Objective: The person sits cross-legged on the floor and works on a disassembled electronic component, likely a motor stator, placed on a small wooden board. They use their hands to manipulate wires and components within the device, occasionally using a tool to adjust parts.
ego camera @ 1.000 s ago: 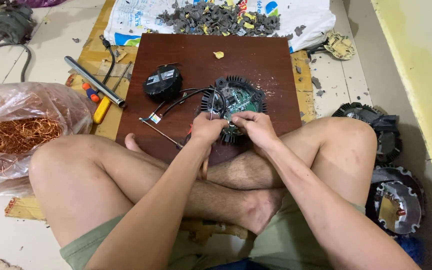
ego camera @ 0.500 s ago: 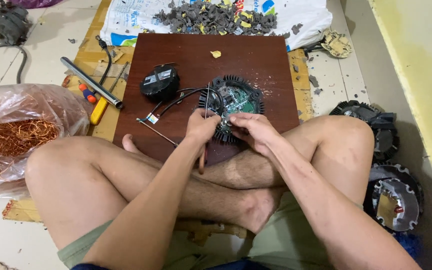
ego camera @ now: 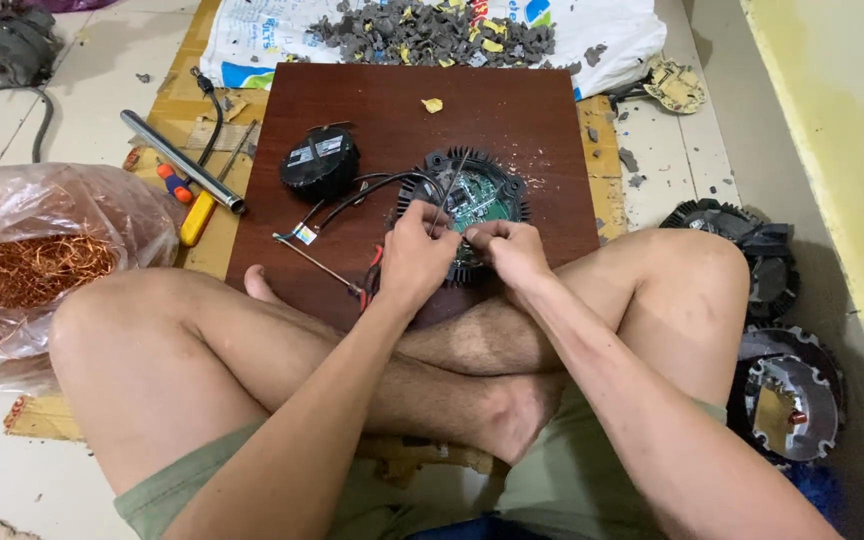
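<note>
A round black finned unit (ego camera: 497, 180) with a green circuit board (ego camera: 472, 197) lies on a dark brown wooden board (ego camera: 402, 110) in front of my crossed legs. My left hand (ego camera: 414, 258) is closed around a thin grey rod (ego camera: 449, 188) that slants up over the circuit board. My right hand (ego camera: 512, 252) rests on the unit's near rim with its fingers curled on it, close against the left hand. Black wires (ego camera: 352, 195) run from the unit to a black round cap (ego camera: 320, 162) on the left.
A metal pipe (ego camera: 180, 160) and orange and yellow screwdrivers (ego camera: 190, 205) lie left of the board. A plastic bag of copper wire (ego camera: 32, 268) sits at far left. Grey fragments (ego camera: 422, 28) are piled on a white sack behind. Black round housings (ego camera: 790, 392) lie at right.
My hands have shifted slightly on the unit's near rim, and the thin grey rod now stands out over the circuit board. The view has drifted a little.
</note>
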